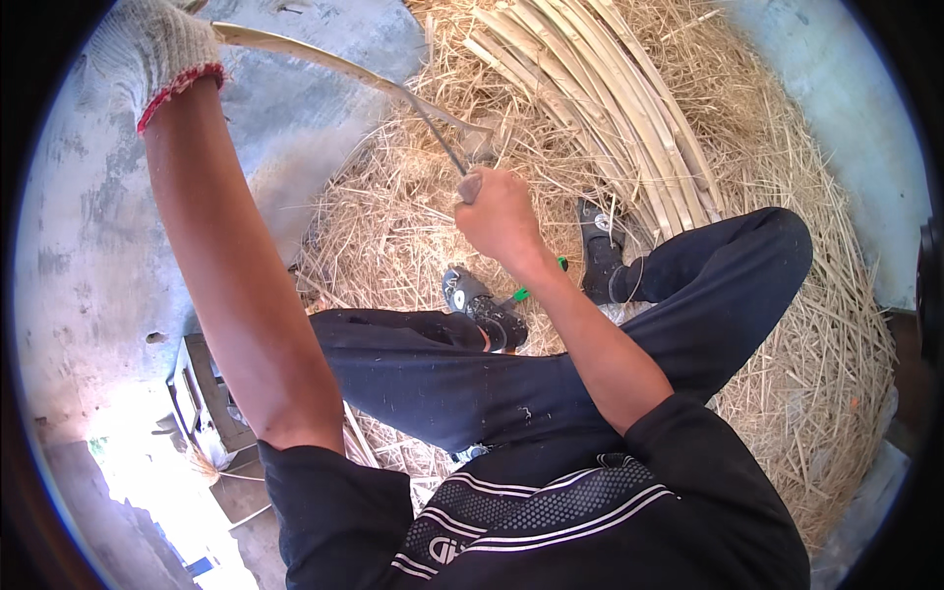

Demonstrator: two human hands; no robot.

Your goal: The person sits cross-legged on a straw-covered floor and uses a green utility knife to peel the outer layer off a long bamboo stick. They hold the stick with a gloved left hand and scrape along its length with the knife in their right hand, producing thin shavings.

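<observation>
We see our left hand (157,44), in a white knit glove with a red cuff, raised at about eleven o'clock with its grip clamped on one end of a pale cane strip (324,61). The strip runs from that glove toward three o'clock and slightly down, ending near the middle of the view. Our bare right hand (497,211) sits at the centre, fist closed tight on the handle of a knife (444,143). The thin dark blade rises from the fist toward eleven o'clock and meets the strip just above the knuckles. So the strip lies at about twelve o'clock from the right grip, touching the blade, and stretches away toward the left grip. A bundle of canes (610,108) lies at one o'clock, on a heap of straw-like shavings (816,324) that spreads under our legs. Our dark trousers (462,383) and shoes (482,305) rest on the shavings, on a grey concrete floor (88,246).
</observation>
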